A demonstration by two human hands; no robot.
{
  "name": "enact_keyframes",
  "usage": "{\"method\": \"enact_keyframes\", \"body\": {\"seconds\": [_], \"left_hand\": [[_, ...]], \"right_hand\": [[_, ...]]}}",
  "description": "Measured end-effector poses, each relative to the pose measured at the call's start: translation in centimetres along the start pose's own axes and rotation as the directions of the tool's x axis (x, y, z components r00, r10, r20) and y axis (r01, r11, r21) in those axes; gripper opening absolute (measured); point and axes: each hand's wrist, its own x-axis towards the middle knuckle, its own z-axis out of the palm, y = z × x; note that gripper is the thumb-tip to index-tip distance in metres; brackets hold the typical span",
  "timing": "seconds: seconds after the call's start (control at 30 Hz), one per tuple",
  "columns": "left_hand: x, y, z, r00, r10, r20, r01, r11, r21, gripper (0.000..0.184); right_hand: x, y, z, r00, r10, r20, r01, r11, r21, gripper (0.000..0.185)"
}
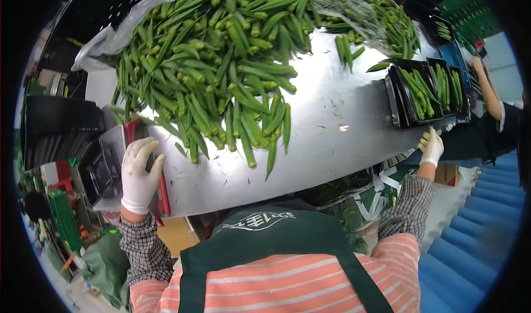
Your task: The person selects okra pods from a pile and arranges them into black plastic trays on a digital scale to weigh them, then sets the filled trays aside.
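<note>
Okra [221, 72] lies heaped from the far-left part of the steel table [326, 130] to its middle. At the left edge, my left hand [141, 175] is loosely curled with nothing in it that I can see, beside a red strip [164, 196] and near some black trays [102, 163]; I would keep those fingers soft, since pods like these probably bruise under a hard squeeze. In the middle, the pods closest to the near edge look easiest to lift, a few together by the stem ends, so the heap does not slide. At the right edge, my right hand [431, 148] is just beside the filled trays [399, 96]; its fingers are bent, but I cannot tell whether they grasp anything. A light, level touch suits it best, I judge, as a tug could tip the row.

The heaped pods are bright green, slender and tapering, with paler stem ends, and lie at all angles. A few lie loose toward the far right, and those in the trays lie roughly lengthwise, side by side.
</note>
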Motion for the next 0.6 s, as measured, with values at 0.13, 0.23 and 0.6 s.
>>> {"method": "enact_keyframes", "body": {"seconds": [0.13,0.23,0.6], "left_hand": [[-0.4,-0.1,3.1,0.997,-0.073,-0.010,0.071,0.987,-0.141,0.023],[1.4,1.7,6.8,0.996,0.067,0.066,-0.050,0.971,-0.233,0.019],[11.4,4.9,18.7,0.858,0.440,0.264,-0.489,0.857,0.162,0.016]], "right_hand": [[-11.5,-3.2,6.6,0.918,-0.322,0.232,0.333,0.943,-0.011,0.013],[-20.4,-1.9,16.4,0.403,-0.656,0.638,0.820,0.568,0.067,0.021],[-23.9,-5.3,21.9,0.251,-0.553,0.794,0.861,0.502,0.078,0.019]]}}
